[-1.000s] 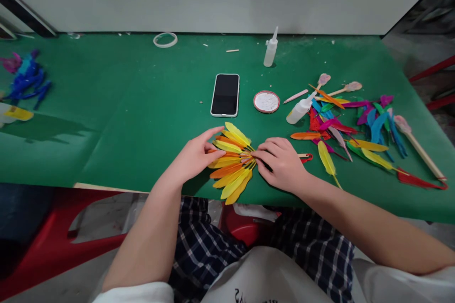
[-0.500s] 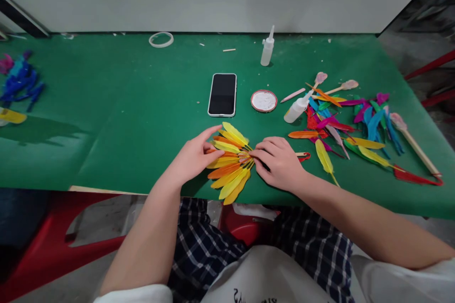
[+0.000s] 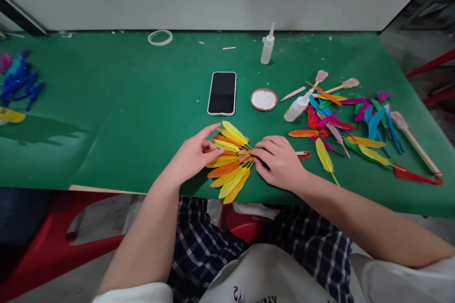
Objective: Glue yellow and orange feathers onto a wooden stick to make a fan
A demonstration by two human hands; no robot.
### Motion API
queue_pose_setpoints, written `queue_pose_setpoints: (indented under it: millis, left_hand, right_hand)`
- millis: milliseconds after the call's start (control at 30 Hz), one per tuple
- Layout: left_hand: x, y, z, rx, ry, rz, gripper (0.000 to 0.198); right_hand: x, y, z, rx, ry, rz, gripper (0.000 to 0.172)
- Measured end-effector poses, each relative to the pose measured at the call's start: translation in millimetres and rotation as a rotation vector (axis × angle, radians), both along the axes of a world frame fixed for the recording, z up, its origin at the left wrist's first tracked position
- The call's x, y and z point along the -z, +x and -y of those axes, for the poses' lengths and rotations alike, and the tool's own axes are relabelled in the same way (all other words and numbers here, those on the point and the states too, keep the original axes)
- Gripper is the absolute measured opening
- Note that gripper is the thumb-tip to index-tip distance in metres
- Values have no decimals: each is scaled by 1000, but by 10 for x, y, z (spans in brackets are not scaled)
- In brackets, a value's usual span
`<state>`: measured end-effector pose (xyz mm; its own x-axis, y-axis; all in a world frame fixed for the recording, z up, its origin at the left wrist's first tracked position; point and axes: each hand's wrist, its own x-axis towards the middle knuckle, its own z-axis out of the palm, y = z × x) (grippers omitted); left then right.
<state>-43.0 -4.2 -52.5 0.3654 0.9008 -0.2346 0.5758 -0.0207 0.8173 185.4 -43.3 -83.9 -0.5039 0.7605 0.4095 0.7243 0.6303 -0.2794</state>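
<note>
A fan of yellow and orange feathers (image 3: 231, 175) lies on the green table near its front edge, the quills meeting at the right. My left hand (image 3: 199, 151) pinches an orange feather at the fan's left side between thumb and fingers. Over the point where the quills meet, my right hand (image 3: 277, 161) presses with its fingers curled together. From under that hand a pale wooden stick (image 3: 300, 153) with a red cord loop at its end sticks out to the right. The parts beneath the right fingers are hidden.
Loose coloured feathers (image 3: 330, 125) and wooden sticks with pink heads lie to the right. A glue bottle (image 3: 296, 108) leans there; another bottle (image 3: 267, 49) stands behind. A phone (image 3: 222, 93), a white dish (image 3: 264, 99) and a tape ring (image 3: 159, 38) lie farther back. Blue feathers (image 3: 21, 83) are far left.
Both hands stay almost where they were on the feather fan. The whole view has shifted very slightly; nothing has visibly been taken up or let go.
</note>
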Motion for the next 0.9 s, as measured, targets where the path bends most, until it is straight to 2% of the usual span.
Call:
queue_pose_setpoints:
  millis: [467,900]
  left_hand:
    - [-52,24,-13,-81,-44,142,59]
    - [18,49,-2,-70,-21,36,58]
  right_hand:
    - [7,1,-3,-1,2,0,22]
    - [4,-2,-2,-1,-1,0,22]
